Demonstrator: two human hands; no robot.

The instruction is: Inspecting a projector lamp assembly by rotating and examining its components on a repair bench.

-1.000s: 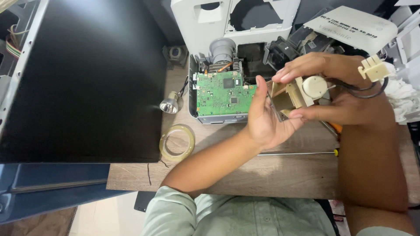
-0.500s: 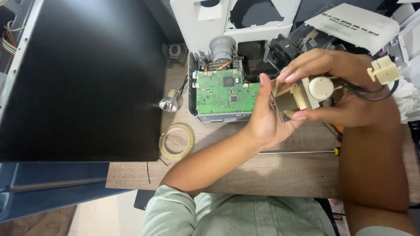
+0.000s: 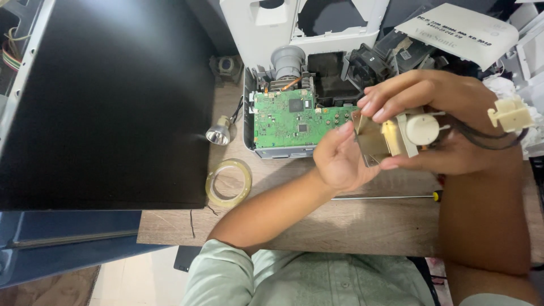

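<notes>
1. The right hand [image 3: 447,122] grips a projector lamp module [image 3: 396,136] — brass-coloured housing, white round end — held above the wooden tabletop [image 3: 368,221].
2. The left hand [image 3: 340,158] cups the module's housing end, fingers curled against it.
3. A black cable runs from the module to a cream connector [image 3: 511,113].
4. Just behind — an opened projector with a green circuit board [image 3: 294,119].
5. A tape roll [image 3: 229,181] lies near a small reflector bulb [image 3: 217,134].
</notes>
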